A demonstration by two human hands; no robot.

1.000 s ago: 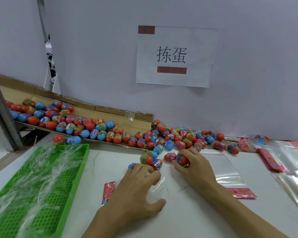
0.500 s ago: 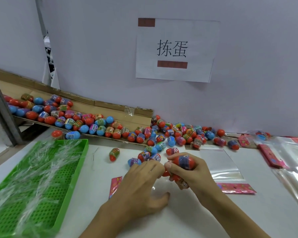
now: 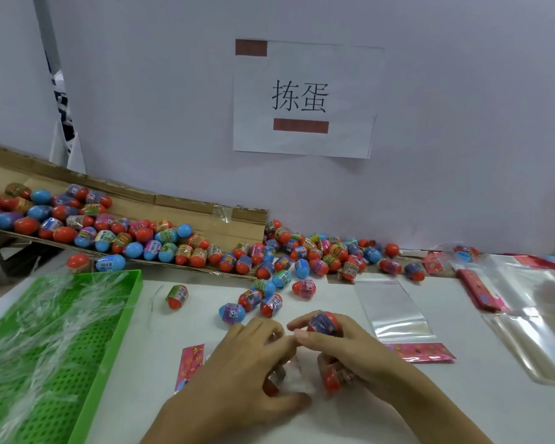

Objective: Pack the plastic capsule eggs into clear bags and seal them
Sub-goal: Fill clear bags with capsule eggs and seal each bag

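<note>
White bench against a pale wall with a paper sign taped up; sloped cardboard chute at back left, loaded with red and blue capsule eggs, more spilling onto the bench at its lower end; a few loose eggs just beyond the hands, one alone nearer the green tray; tray at left holds clear plastic strips; flat clear bag with pink header right of the hands, stack of more bags at far right; pink card lies left of the left wrist. Right hand grip curled round eggs, one red-and-purple egg at the top between thumb and forefinger, another red egg low in the palm; left hand fingertips meet the right hand's, seemingly pinching the clear bag lying crumpled under both hands, though the film is hard to see; something red shows through it.
</note>
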